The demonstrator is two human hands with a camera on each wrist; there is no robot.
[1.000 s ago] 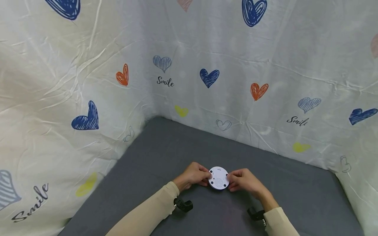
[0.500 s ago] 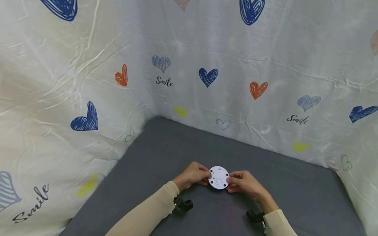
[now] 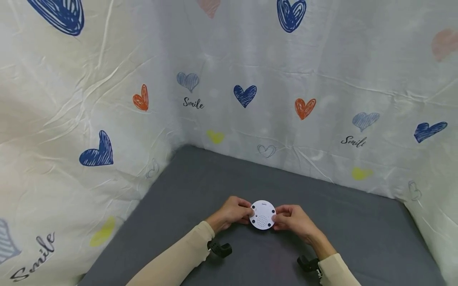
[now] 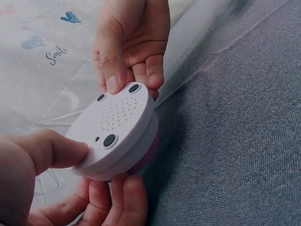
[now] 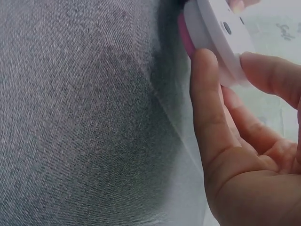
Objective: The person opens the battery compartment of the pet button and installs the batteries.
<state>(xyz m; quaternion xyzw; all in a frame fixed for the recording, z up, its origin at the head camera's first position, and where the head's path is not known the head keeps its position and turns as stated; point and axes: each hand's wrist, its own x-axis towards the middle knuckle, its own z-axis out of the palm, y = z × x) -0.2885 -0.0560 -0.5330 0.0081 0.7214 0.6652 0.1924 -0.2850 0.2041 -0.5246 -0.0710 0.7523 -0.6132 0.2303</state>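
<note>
A round white device [image 3: 263, 217] with dark round feet and a grid of small holes faces up between my two hands. My left hand [image 3: 231, 212] pinches its left edge, thumb on the holed face and fingers underneath. On the opposite edge my right hand [image 3: 295, 221] pinches it the same way. In the left wrist view the device [image 4: 117, 123] is tilted, its stepped white side ending in a pink underside. The right wrist view shows the pink part [image 5: 186, 36] low on the device, just beyond my fingertips. Most of the underside is hidden.
A dark grey cloth surface [image 3: 214, 174] lies under my hands. White curtains [image 3: 222, 59] printed with hearts and the word "Smile" rise at the back and left. A black wrist strap mount [image 3: 220, 249] hangs at my left wrist, another black mount [image 3: 307, 263] at my right.
The head view has shifted slightly, moving the curtain prints left. Both hands keep their hold on the white device, which shows a little more squarely to the head camera.
</note>
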